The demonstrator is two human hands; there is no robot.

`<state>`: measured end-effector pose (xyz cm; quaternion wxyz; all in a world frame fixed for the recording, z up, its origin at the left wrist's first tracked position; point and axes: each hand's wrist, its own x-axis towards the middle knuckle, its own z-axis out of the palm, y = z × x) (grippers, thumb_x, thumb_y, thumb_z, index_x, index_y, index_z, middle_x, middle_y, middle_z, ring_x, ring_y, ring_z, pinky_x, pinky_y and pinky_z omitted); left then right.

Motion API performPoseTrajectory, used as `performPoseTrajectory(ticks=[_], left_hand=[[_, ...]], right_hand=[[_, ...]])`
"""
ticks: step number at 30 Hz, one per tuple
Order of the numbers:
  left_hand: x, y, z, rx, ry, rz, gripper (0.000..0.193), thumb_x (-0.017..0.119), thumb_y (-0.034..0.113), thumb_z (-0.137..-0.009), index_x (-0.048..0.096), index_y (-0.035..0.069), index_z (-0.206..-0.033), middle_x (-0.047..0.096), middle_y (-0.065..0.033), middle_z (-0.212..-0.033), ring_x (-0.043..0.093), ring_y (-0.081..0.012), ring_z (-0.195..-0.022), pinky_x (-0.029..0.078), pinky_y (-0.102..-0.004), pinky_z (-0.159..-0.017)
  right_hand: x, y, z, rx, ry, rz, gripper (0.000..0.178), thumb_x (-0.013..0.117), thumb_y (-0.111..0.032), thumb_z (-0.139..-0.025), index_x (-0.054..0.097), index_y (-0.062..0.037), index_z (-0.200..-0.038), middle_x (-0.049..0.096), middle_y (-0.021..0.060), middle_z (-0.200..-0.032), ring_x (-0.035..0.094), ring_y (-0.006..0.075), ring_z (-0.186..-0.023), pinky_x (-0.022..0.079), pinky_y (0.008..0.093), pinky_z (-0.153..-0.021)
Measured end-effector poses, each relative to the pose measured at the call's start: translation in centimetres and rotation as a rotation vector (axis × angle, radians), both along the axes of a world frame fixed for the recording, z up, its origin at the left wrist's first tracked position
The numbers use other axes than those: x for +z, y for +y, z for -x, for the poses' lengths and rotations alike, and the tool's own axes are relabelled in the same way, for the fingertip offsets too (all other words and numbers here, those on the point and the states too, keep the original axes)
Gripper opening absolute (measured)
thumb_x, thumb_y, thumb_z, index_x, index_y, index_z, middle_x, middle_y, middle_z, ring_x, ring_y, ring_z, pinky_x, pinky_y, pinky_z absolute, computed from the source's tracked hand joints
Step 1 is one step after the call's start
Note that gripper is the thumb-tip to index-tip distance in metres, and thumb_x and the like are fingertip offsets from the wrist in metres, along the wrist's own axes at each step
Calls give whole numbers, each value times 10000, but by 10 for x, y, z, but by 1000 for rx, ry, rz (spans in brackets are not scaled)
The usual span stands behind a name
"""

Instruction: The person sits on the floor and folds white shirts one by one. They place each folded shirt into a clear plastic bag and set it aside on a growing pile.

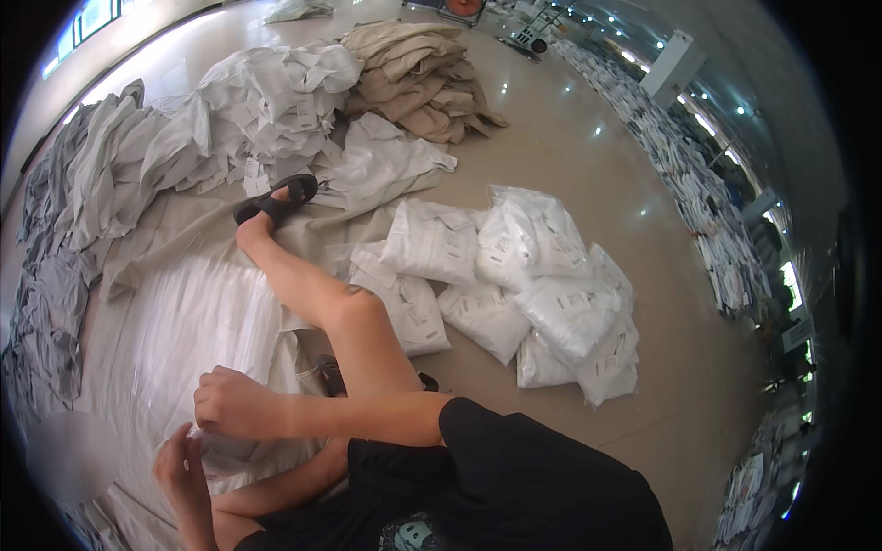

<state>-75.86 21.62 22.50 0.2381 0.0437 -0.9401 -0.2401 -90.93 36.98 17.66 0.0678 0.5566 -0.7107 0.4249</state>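
Close together at the lower left are my two hands, at the edge of a clear plastic bag [230,456] with something pale inside. My right hand [234,404] is closed in a fist-like pinch at the bag's edge. Just below it, my left hand [176,468] pinches the same film between thumb and fingers. The exact grip is partly hidden and small. Beyond the hands, a broad layer of shiny clear plastic bags [197,321] lies on a beige cloth [138,248].
Filled clear bags of folded white garments [560,303] are heaped right of my bent leg. Loose white garments [266,92], grey garments [46,312] and tan garments [418,73] form piles ahead and left. A long row of stacked garments [661,156] runs along the right.
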Motion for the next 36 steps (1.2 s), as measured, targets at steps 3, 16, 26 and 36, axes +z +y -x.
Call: performPoseTrajectory(ticks=[3,16,26,36], left_hand=[[6,-4,-3,-53,-36,-27,50,712,16,-954,700,9,-1002,638,-150,-793,633,-353,-725,485,-475,-660],[29,-63,-15,48,-22,198,91,756,81,-952,675,49,-978,634,-125,-865,666,-340,-818,522,-445,-722],[45,-27,-78,45,135,286,139,806,70,-892,754,51,-1019,612,-82,-743,619,-283,-644,507,-394,-600],[-199,-65,24,430,-107,-68,597,757,361,-988,585,86,-1490,662,-212,-1178,656,-390,-1095,539,-484,-899]], right_hand=[[0,1,-4,38,-65,61,165,767,-241,-821,731,-118,-718,695,10,-820,652,244,-915,501,422,-883],[57,-18,42,86,-248,-107,87,796,-183,-863,786,-97,-850,755,64,-869,702,271,-864,551,396,-791],[128,15,16,280,-57,-230,109,822,-180,-870,808,-88,-928,745,77,-875,722,290,-890,572,415,-799],[-138,-67,50,-171,46,-477,750,652,-464,-996,431,-140,-1636,363,205,-1694,314,422,-1570,221,601,-1285]])
